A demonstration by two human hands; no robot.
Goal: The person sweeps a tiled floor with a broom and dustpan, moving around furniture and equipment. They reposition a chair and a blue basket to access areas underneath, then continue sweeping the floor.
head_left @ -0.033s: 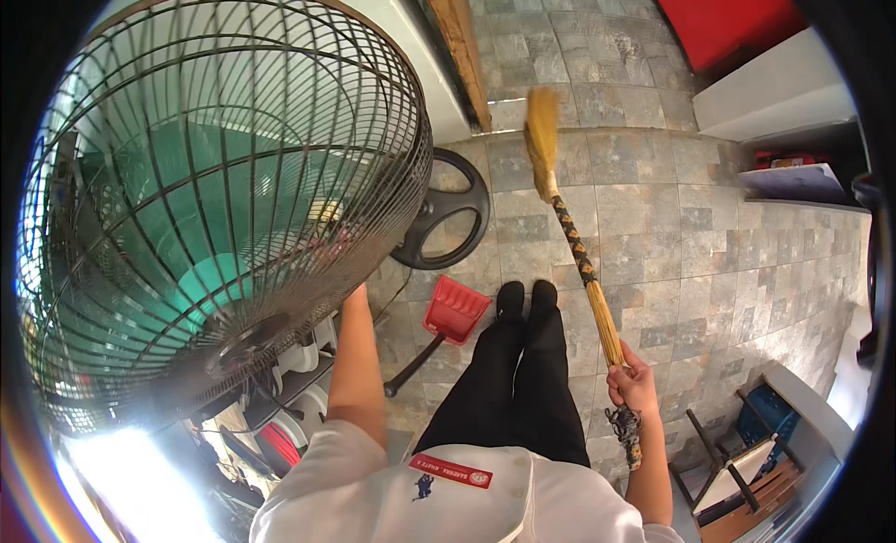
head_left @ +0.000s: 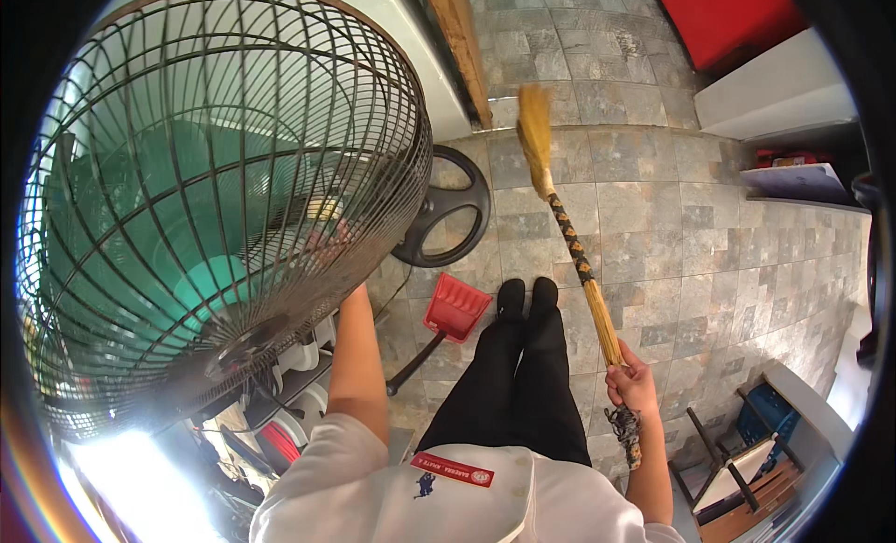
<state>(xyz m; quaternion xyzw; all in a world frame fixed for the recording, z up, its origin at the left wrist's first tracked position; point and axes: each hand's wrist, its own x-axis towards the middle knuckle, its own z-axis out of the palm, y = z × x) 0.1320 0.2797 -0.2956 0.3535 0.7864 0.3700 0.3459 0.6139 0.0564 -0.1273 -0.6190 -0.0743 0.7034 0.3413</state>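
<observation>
Broom (head_left: pixel 598 310) in right hand (head_left: pixel 633 384), out ahead of the body above grey tiled floor (head_left: pixel 709 272), handle slanting up and to the left across the view. Right fingers curled snugly around lower part of the straw handle, closed, no visible slack. Yellow bristle head (head_left: pixel 535 132) at the far end, pointing away from the body; can't tell if touching floor. Black-and-yellow braided wrap along upper handle; dark tangled cord (head_left: pixel 623 422) at near end, by the wrist.

Left hand (head_left: pixel 329 241) behind large wire fan cage (head_left: pixel 241 160), only a pinkish blur through the wires; can't tell finger opening or any hold. Left forearm (head_left: pixel 358 356) in plain view up to the cage edge. Green blades with teal hub (head_left: pixel 217 280) inside cage. Black wheel-like ring (head_left: pixel 483 212) just right of cage.

Red dustpan (head_left: pixel 457 307) on floor, between left forearm and black shoes (head_left: pixel 511 299), black handle toward the body, well apart from bristles. Lower right: blue basket (head_left: pixel 767 420) near dark-framed wooden piece (head_left: pixel 747 506). Upper edge: wooden post (head_left: pixel 457 48), red panel (head_left: pixel 728 20).
</observation>
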